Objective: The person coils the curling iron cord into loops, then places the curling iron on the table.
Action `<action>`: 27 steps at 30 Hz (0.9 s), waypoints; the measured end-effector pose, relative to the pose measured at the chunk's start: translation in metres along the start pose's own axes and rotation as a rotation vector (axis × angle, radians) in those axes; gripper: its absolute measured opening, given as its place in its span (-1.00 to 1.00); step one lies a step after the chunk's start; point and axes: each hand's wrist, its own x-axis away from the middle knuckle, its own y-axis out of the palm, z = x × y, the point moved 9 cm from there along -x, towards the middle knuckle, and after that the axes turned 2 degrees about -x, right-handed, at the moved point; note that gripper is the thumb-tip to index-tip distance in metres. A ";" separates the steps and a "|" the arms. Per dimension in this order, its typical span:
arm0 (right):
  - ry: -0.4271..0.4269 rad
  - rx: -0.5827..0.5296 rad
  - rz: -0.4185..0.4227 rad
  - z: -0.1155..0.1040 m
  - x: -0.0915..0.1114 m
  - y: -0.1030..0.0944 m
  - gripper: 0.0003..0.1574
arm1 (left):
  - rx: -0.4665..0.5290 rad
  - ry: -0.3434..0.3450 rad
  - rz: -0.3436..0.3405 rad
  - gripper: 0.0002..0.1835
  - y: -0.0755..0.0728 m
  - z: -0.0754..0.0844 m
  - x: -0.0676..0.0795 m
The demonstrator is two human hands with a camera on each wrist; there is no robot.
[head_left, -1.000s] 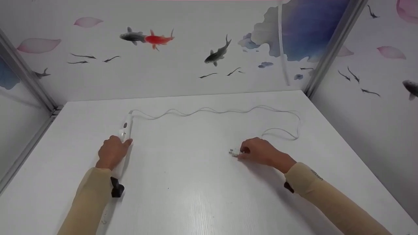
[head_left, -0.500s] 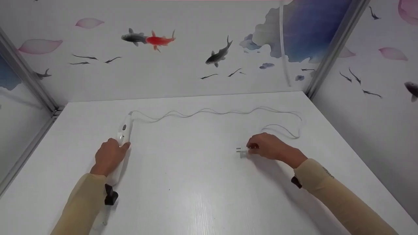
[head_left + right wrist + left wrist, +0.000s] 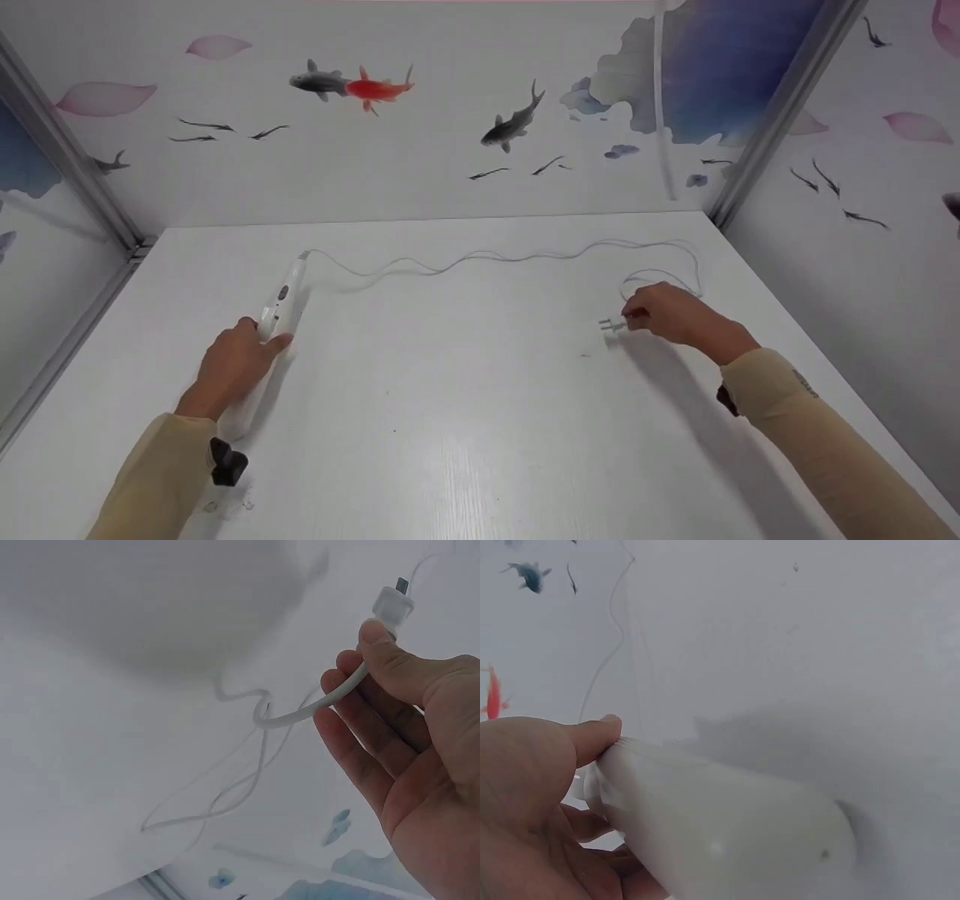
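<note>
In the head view, my left hand (image 3: pixel 236 367) grips a long white corded appliance (image 3: pixel 281 300) with a dark oval button near its cord end. Its exact kind cannot be told. The left wrist view shows its broad rounded end (image 3: pixel 735 832) and a shadow beside it, with the thumb on top and the fingers underneath. On the right, my right hand (image 3: pixel 675 315) pinches a white plug (image 3: pixel 611 325) whose metal prongs point left. Seen from the right wrist, the thumb and fingertips hold the plug (image 3: pixel 391 609) where its cord (image 3: pixel 300 714) begins.
A thin pale cord (image 3: pixel 450 264) runs in waves along the back of the white table (image 3: pixel 450 390), looping near the right hand. Printed walls with fish (image 3: pixel 375 88) stand behind and to both sides, joined by metal posts (image 3: pixel 787 112).
My right hand has carried the plug to the right and toward the back. The left hand and the appliance have shifted left and nearer; the cord end now stands off its shadow.
</note>
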 end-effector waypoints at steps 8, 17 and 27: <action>0.112 -0.031 0.012 0.043 0.012 -0.016 -0.71 | -0.058 0.083 -0.002 -0.25 -0.010 -0.001 0.008; 0.194 0.104 0.056 0.082 0.020 -0.034 -0.72 | -0.031 0.142 -0.001 -0.38 -0.005 0.012 0.018; 0.291 0.009 0.005 0.112 0.030 -0.029 -0.65 | 0.020 0.196 0.023 -0.41 -0.002 0.032 0.032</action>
